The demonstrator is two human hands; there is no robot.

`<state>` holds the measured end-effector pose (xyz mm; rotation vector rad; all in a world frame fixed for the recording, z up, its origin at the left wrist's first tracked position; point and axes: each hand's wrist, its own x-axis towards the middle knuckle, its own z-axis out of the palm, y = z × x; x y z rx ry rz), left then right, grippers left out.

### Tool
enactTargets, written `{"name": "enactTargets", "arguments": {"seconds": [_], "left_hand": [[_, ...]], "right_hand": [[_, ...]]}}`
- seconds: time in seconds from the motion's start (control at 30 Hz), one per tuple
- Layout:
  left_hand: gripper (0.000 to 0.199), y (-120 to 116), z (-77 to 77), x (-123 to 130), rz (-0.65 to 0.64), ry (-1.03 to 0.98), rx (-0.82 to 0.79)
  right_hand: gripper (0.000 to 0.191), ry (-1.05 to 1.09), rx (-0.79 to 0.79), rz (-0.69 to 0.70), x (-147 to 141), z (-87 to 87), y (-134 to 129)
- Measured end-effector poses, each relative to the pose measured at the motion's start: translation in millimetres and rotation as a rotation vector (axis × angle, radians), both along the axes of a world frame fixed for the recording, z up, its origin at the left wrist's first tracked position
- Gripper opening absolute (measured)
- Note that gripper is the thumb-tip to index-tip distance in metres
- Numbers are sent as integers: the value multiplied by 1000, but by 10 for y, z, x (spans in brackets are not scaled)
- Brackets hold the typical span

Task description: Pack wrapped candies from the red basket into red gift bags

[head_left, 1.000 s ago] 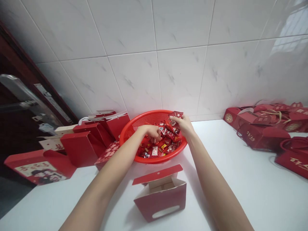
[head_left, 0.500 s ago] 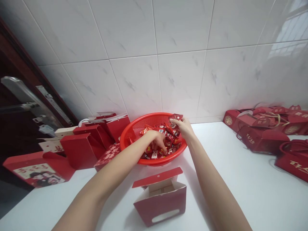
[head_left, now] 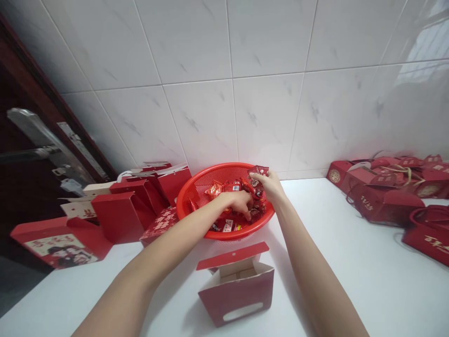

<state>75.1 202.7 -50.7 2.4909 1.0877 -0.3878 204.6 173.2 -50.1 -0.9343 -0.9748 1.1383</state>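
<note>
A red plastic basket (head_left: 184,198) stands against the tiled wall with many red-wrapped candies (head_left: 228,225) in it. My left hand (head_left: 241,202) is down inside, its fingers curled at the wrappers on the right side; its fingertips are partly hidden, so what it grips does not show. At the basket's back right rim, my right hand (head_left: 271,185) pinches a dark red candy packet (head_left: 259,171) between thumb and fingers. In front of the basket, between my forearms, an upright dark red paper box (head_left: 238,292) has its top open and its back flap raised.
Several red paper boxes (head_left: 117,217) stand at the left, one with a printed picture on its front. Red handled gift boxes (head_left: 384,201) sit at the right on the white table (head_left: 326,252). A dark door with a metal handle (head_left: 35,131) is at far left.
My left hand has shifted right within the basket, its fingers more curled. My right hand keeps hold of its packet in nearly the same place. The view has moved slightly.
</note>
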Motion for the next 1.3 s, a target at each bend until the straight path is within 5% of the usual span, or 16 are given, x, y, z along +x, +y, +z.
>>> {"name": "enactTargets", "arguments": {"seconds": [0.33,0.57,0.7,0.93,1.07,1.3], "left_hand": [[16,222,108,-273,156,-171,4],[18,313,142,-313,301,-356,-173],[18,280,179,-325,316,-411,-181],[13,217,273,-305,391,-858,-510],[20,255,262,-318,412,-896,-575],[31,180,309,-303,433,-972,-507]], "right_hand": [[20,-9,-1,8,-3,30,-13],[16,11,-22,3,0,38,-15],[15,10,-18,20,7,23,-8],[14,52,7,9,10,-6,25],[15,42,8,25,14,9,15],[14,69,18,25,19,0,19]]}}
